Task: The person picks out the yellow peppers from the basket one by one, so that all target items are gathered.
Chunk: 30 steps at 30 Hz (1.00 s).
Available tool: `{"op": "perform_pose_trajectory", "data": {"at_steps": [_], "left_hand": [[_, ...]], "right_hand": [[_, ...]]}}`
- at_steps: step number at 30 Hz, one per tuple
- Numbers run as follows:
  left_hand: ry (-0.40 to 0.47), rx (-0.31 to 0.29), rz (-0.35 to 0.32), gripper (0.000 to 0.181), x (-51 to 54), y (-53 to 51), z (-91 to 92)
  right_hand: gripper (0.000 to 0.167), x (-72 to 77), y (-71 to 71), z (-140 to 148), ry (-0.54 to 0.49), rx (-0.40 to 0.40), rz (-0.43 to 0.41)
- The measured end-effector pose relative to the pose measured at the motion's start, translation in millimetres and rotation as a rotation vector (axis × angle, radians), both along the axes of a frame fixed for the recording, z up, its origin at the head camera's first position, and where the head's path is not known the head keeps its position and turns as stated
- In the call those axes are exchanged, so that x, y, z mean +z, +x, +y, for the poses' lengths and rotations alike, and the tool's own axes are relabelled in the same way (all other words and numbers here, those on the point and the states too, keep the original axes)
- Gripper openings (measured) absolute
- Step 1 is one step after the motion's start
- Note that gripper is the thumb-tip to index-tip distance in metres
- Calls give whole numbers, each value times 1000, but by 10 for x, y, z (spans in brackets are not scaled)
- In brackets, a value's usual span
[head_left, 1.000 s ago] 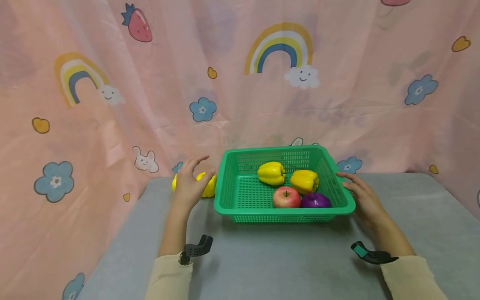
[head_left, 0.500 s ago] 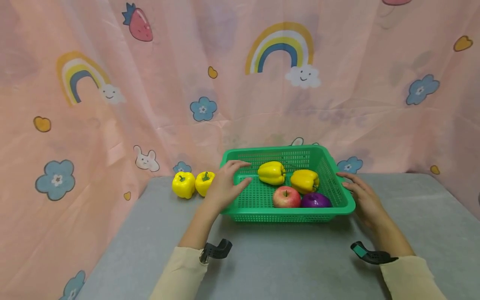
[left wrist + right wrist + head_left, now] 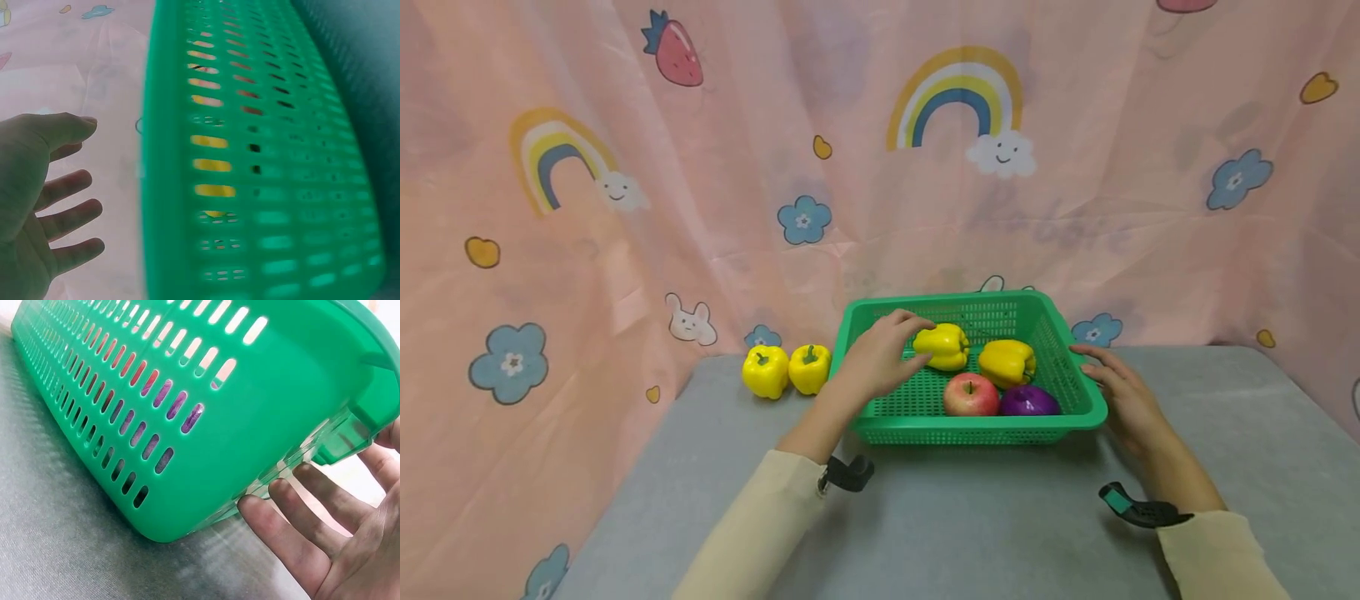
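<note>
A green plastic basket (image 3: 970, 422) holds two yellow bell peppers, the left one (image 3: 943, 347) and the right one (image 3: 1007, 362). In front of them lie a red apple (image 3: 972, 395) and a round purple item (image 3: 1030, 401) whose kind I cannot tell. Over the basket's left part is my left hand (image 3: 880, 357), fingers spread and holding nothing, its tips close to the left pepper. Its relaxed fingers also show beside the basket wall in the left wrist view. My right hand (image 3: 1127, 400) rests against the basket's right side; in the right wrist view its fingertips (image 3: 253, 506) touch the outer wall.
Two more yellow bell peppers, one (image 3: 765, 372) and another (image 3: 809, 368), stand on the grey table (image 3: 970, 517) left of the basket. Behind it hangs a pink printed curtain (image 3: 880, 217).
My left hand has moved right, from beside the two outer peppers, across the basket's left rim and toward the left pepper inside. My right hand has stayed at the basket's side.
</note>
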<state>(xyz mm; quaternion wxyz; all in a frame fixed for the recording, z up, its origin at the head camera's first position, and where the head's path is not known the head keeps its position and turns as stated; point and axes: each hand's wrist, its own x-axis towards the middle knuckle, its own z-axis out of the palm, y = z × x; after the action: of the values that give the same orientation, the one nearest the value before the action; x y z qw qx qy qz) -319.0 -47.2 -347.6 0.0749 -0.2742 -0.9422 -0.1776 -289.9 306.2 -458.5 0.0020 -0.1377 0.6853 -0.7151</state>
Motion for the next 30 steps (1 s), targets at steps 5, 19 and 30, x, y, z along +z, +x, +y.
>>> {"op": "perform_pose_trajectory", "data": {"at_steps": [5,19,30], "left_hand": [[-31,-3,-12,42,110,-80,53],[-227,-64,-75,41,133,-378,401],[-165,-131,-187,43,104,-724,459]], "right_hand": [[29,-6,-15,-37,-21,28,4],[31,-50,43,29,-18,51,13],[33,-41,-8,6,50,12,4]]}}
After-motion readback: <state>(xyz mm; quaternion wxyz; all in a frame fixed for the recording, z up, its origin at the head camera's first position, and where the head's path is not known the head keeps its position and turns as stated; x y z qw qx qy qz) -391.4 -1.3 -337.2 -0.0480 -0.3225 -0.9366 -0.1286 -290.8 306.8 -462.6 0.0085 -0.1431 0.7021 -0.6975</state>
